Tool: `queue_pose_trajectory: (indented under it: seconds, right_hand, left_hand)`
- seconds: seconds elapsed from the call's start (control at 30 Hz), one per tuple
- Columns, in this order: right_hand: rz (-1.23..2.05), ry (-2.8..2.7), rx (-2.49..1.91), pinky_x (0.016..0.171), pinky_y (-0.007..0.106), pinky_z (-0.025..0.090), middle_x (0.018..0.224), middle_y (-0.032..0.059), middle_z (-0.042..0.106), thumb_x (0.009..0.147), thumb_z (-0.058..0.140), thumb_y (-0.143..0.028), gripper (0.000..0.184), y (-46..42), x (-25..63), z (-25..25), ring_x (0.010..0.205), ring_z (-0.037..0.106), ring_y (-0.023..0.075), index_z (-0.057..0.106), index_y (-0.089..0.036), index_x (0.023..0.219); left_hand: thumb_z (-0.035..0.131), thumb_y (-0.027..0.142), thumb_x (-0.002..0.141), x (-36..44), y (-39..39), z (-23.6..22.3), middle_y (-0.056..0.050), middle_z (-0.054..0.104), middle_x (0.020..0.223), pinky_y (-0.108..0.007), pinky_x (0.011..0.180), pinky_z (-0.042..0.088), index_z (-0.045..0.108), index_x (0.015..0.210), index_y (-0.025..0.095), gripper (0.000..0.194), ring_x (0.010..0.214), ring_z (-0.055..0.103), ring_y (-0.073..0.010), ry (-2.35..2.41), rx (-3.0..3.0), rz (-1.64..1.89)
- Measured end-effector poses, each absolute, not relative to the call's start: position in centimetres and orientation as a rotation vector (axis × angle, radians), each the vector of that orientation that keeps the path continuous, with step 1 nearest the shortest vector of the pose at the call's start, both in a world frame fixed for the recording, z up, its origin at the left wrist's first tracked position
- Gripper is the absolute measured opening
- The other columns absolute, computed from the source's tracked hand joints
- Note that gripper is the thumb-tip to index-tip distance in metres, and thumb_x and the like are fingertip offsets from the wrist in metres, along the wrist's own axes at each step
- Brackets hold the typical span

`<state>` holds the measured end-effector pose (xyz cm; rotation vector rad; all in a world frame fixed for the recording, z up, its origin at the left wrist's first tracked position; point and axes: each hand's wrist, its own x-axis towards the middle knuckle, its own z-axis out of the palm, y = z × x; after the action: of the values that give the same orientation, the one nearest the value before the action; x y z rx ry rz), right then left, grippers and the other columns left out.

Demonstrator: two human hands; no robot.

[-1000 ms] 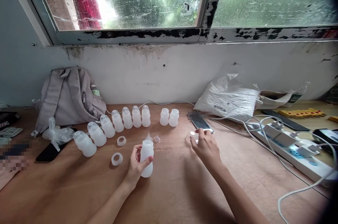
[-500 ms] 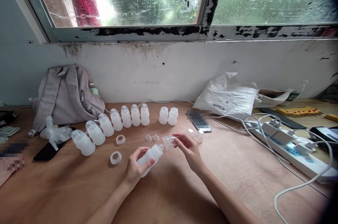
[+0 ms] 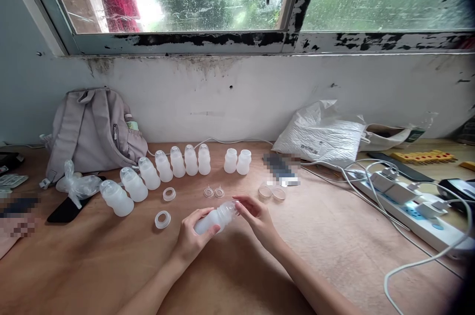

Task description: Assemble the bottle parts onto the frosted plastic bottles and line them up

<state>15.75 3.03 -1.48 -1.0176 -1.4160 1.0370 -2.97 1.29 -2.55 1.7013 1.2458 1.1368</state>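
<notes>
My left hand point(image 3: 195, 231) is wrapped around a frosted baby bottle point(image 3: 208, 222), tilted with its top toward the right. Over the bottle's neck sits a clear cap point(image 3: 227, 209), its far end gripped by the fingers of my right hand point(image 3: 256, 213). Left of my hands lie two white collar rings point(image 3: 162, 220). Beyond the bottle are two clear nipples point(image 3: 214, 192), and to the right two clear round discs point(image 3: 272, 192). Several capped bottles point(image 3: 177, 162) stand in a curved row, with two uncapped bottles point(image 3: 236, 162) to their right.
A grey backpack point(image 3: 94, 131) and a knotted plastic bag point(image 3: 78, 187) are at the left. At the back right lie a blurred phone point(image 3: 280, 169) and a silvery mailer bag point(image 3: 321, 134). A power strip point(image 3: 415, 213) with loose white cables runs along the right. Part of another person's hand point(image 3: 18, 226) shows at the left edge.
My right hand has brought the clear cap left and down onto the bottle's neck; before, a small gap separated them. My left hand still holds the bottle, now tilted lower.
</notes>
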Motion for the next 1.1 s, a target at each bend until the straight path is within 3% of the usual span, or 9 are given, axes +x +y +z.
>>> queue_pose_trajectory:
  seconds: [0.5, 0.63, 0.73, 0.87, 0.97, 1.1]
  right_hand:
    - [0.950, -1.363, -1.101, 0.065, 0.029, 0.047, 0.077, 0.0038, 0.060, 0.079, 0.053, -0.040, 0.025, 2.6, 13.6, -3.4, 0.074, 0.057, 0.0181, 0.058, -0.019, 0.089]
    - [0.981, -1.384, -1.096, 0.065, 0.029, 0.047, 0.077, 0.0036, 0.060, 0.080, 0.052, -0.040, 0.024, 2.9, 13.4, -2.8, 0.072, 0.056, 0.0171, 0.059, -0.018, 0.089]
    - [1.076, -1.420, -1.103, 0.064, 0.029, 0.048, 0.080, 0.0026, 0.061, 0.079, 0.054, -0.039, 0.030, 3.3, 13.3, -2.2, 0.069, 0.056, 0.0153, 0.058, -0.020, 0.102]
    - [1.105, -1.450, -1.092, 0.062, 0.027, 0.047, 0.079, 0.0021, 0.062, 0.074, 0.059, -0.038, 0.036, 4.6, 13.6, -1.0, 0.069, 0.056, 0.0148, 0.059, -0.021, 0.106]
    - [0.979, -1.532, -1.061, 0.065, 0.028, 0.047, 0.085, 0.0034, 0.062, 0.074, 0.060, -0.035, 0.035, 6.5, 14.3, 0.8, 0.073, 0.057, 0.0156, 0.059, -0.020, 0.105]
    - [0.484, -1.769, -1.089, 0.069, 0.030, 0.045, 0.094, 0.0050, 0.058, 0.078, 0.054, -0.025, 0.029, 9.9, 15.1, 3.9, 0.075, 0.055, 0.0162, 0.058, -0.023, 0.107]
  left_hand:
    - [0.061, 0.035, 0.070, -3.2, 1.2, -3.1, -0.006, 0.065, 0.085, -0.029, 0.070, 0.045, 0.060, 0.088, 0.016, 0.026, 0.077, 0.059, -0.0199, 1.309, 1.713, 1.186]
    - [0.059, 0.034, 0.071, -3.1, 1.2, -3.0, -0.006, 0.065, 0.087, -0.028, 0.070, 0.045, 0.061, 0.089, 0.017, 0.025, 0.079, 0.059, -0.0197, 1.317, 1.695, 1.202]
    - [0.058, 0.036, 0.073, -3.1, 1.5, -2.9, -0.006, 0.064, 0.089, -0.028, 0.071, 0.045, 0.060, 0.090, 0.017, 0.026, 0.080, 0.059, -0.0196, 1.338, 1.687, 1.215]
    - [0.053, 0.038, 0.077, -3.4, 2.2, -3.4, -0.007, 0.061, 0.097, -0.031, 0.077, 0.045, 0.055, 0.101, 0.018, 0.031, 0.089, 0.057, -0.0203, 1.334, 1.778, 1.225]
    - [0.048, 0.034, 0.081, -3.8, 2.7, -4.0, -0.011, 0.052, 0.114, -0.036, 0.087, 0.041, 0.041, 0.119, 0.018, 0.042, 0.105, 0.050, -0.0217, 1.368, 1.922, 1.295]
    - [0.046, 0.028, 0.082, -4.6, 3.3, -4.5, -0.013, 0.042, 0.123, -0.043, 0.096, 0.033, 0.028, 0.127, 0.018, 0.050, 0.116, 0.039, -0.0245, 1.582, 2.099, 1.419]
